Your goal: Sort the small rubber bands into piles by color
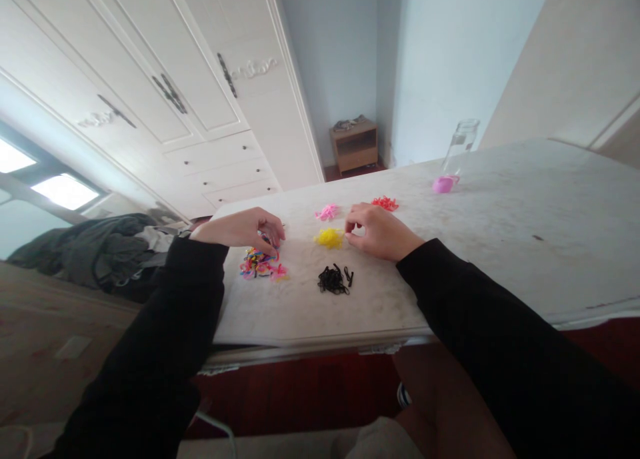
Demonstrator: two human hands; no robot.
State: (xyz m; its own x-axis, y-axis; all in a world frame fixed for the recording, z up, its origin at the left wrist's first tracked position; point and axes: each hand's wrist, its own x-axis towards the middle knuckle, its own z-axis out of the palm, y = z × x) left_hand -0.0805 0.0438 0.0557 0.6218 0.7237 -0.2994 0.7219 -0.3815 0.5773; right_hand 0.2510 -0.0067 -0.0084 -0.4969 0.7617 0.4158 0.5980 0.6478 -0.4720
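My left hand (250,229) reaches over a mixed pile of small coloured rubber bands (260,267) at the table's left end. Its fingers are bent, with the thumb apart from them, and partly cover the pile. At the right edge of a yellow rubber band pile (329,238), my right hand (376,231) pinches what looks like a yellow rubber band between thumb and forefinger. Behind the yellow pile lie pink rubber bands (327,211), and red rubber bands (385,203) sit just beyond the right hand. Black rubber bands (333,280) form a loose heap nearer to me.
A clear glass bottle (461,146) stands at the far right of the white table (500,259), with a pink object (443,184) at its base. Dark clothes (100,252) are heaped beyond the left end. A white wardrobe (210,132) and small wooden cabinet (355,146) stand behind.
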